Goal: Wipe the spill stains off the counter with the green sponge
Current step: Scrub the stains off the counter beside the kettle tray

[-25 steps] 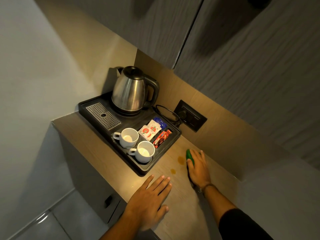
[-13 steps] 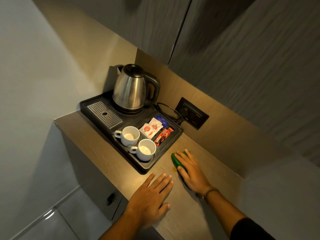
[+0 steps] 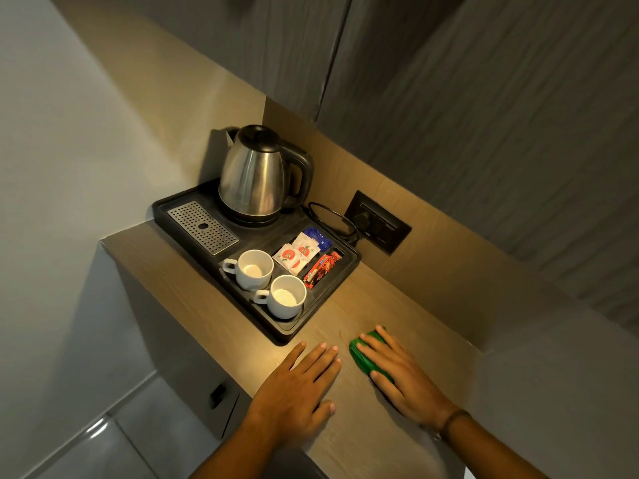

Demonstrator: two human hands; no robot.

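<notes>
A green sponge [image 3: 358,359] on the counter [image 3: 380,299], right grip [image 3: 404,378] pressing it with straight fingers, left grip [image 3: 297,388] flat beside, both released.

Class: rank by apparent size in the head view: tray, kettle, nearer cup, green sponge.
Tray; kettle; then nearer cup and green sponge, unranked: the right hand covers much of the sponge.

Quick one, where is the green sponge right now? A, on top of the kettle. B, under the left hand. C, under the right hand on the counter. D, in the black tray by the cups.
C: the green sponge lies on the counter under the right hand, whose straight fingers press on it, while the left hand rests flat on bare wood beside it.
</notes>
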